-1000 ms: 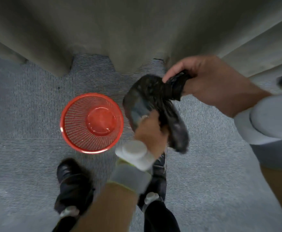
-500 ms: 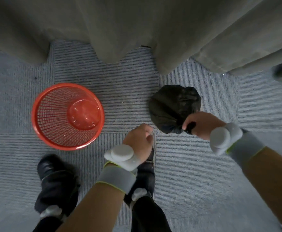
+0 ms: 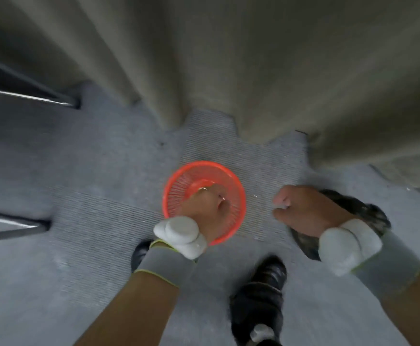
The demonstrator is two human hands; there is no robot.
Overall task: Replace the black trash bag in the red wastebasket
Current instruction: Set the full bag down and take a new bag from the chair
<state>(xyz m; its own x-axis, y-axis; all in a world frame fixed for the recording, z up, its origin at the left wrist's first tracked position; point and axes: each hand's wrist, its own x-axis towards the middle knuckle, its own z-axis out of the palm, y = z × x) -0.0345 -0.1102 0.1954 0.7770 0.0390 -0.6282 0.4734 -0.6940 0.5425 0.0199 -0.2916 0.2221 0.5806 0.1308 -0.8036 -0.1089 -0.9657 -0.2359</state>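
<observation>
The red mesh wastebasket (image 3: 234, 196) stands on the grey carpet with no bag in it. My left hand (image 3: 209, 206) hovers over its near side, fingers curled into a loose fist with nothing in them. The tied black trash bag (image 3: 368, 213) lies on the carpet to the right of the basket, partly hidden under my right wrist. My right hand (image 3: 306, 211) is above the bag's left edge, its fingers loosely apart and holding nothing that I can see. The picture is blurred by motion.
A beige curtain (image 3: 229, 71) hangs down to the floor just behind the basket. Dark metal furniture legs (image 3: 29, 98) stand at the left. My black shoes (image 3: 261, 295) are on the carpet right below the basket and the bag.
My right hand has let go of the bag's neck, and the bag now lies on the floor. My left hand has moved over the basket. The view has swung left.
</observation>
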